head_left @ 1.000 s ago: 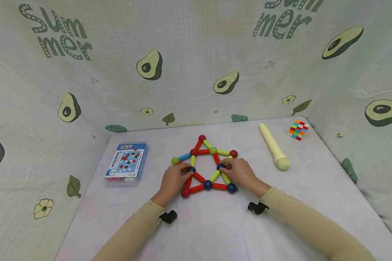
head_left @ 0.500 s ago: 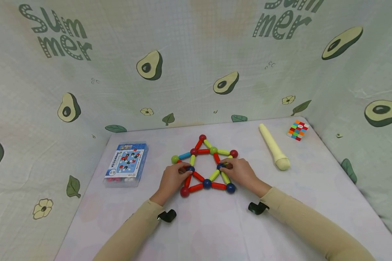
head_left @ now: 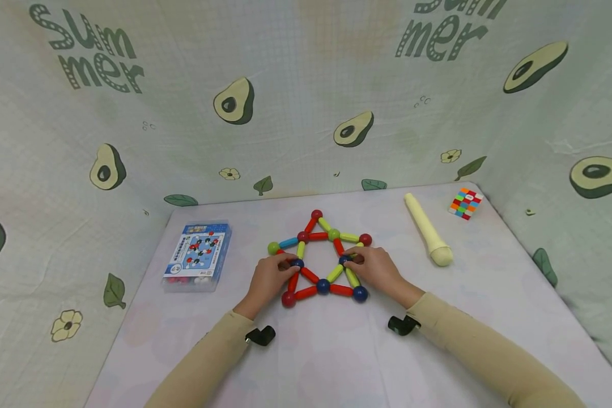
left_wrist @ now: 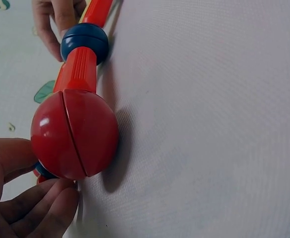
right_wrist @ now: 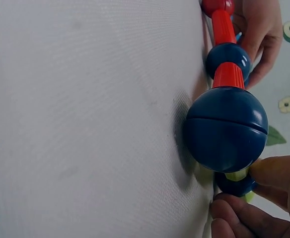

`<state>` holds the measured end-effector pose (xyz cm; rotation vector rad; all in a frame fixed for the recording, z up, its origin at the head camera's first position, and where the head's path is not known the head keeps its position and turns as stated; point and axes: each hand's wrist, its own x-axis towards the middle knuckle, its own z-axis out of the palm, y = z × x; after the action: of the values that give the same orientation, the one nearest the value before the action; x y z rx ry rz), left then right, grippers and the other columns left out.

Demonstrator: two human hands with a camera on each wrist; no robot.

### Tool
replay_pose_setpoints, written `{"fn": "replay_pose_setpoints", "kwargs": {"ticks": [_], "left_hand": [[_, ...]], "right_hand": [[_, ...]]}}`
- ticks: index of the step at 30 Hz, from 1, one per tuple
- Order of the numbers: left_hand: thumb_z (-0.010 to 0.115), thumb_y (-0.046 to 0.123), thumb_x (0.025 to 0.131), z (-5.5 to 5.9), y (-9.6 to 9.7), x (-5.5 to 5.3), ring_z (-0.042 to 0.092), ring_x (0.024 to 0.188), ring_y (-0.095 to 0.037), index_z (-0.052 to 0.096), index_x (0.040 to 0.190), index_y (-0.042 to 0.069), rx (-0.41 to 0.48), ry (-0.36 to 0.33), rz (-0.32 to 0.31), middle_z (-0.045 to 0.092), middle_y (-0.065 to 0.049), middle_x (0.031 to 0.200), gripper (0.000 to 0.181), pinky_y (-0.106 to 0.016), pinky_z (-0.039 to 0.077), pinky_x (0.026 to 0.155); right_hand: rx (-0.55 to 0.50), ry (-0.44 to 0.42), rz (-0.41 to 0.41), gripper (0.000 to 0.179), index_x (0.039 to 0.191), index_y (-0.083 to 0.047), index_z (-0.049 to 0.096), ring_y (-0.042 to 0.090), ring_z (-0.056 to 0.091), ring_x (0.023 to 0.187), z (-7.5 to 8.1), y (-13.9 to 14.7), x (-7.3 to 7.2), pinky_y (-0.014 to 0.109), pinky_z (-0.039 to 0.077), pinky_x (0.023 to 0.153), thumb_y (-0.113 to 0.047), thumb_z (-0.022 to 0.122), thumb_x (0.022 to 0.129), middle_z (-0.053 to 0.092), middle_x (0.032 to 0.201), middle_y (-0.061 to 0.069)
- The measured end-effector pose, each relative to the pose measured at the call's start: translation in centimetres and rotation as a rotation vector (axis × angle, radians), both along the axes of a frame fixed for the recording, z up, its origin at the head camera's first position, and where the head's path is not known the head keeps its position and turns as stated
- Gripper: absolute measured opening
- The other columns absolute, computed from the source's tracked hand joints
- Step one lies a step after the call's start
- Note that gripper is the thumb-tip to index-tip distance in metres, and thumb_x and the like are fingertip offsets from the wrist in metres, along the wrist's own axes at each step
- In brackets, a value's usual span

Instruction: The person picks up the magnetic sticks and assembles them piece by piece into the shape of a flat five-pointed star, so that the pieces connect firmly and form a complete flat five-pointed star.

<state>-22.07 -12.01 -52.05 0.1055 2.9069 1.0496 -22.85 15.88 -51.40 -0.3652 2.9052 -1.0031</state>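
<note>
On the table lies a flat star-shaped frame of coloured rods and balls, a magnetic building set. My left hand (head_left: pixel 268 283) pinches the dark blue ball (head_left: pixel 298 264) at its left side. On the other side, my right hand (head_left: pixel 378 273) pinches another dark blue ball (head_left: pixel 344 260). A red ball (left_wrist: pixel 75 134) fills the middle of the left wrist view, with the left fingers behind it. The right wrist view shows the near-right dark blue ball (right_wrist: pixel 227 130) up close; the pinched ball sits partly hidden behind it. A green ball (head_left: pixel 273 248) forms the left point.
A clear box with a blue printed label (head_left: pixel 196 256) lies to the left. A pale yellow microphone-shaped stick (head_left: pixel 429 229) and a puzzle cube (head_left: pixel 466 203) lie to the right. Behind the table (head_left: pixel 331 351) hangs an avocado-print cloth (head_left: pixel 296 141).
The frame has turned very slightly: its near balls have moved a little left, its far point a little right. Both hands keep their pinch.
</note>
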Motion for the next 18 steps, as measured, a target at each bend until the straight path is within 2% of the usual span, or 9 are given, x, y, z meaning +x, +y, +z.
{"fn": "replay_pose_setpoints", "kwargs": {"ticks": [18], "left_hand": [[0.078, 0.026, 0.092, -0.28, 0.10, 0.03, 0.060, 0.086, -0.017, 0.075, 0.123, 0.024, 0.031, -0.025, 0.018, 0.067, 0.004, 0.093, 0.032, -0.026, 0.055, 0.072]], "right_hand": [[-0.002, 0.003, 0.002, 0.029, 0.119, -0.015, 0.076, 0.016, 0.066, 0.084, 0.04, 0.24, 0.19, 0.033, 0.055, 0.074, -0.026, 0.077, 0.092, 0.075, 0.095, 0.002]]}}
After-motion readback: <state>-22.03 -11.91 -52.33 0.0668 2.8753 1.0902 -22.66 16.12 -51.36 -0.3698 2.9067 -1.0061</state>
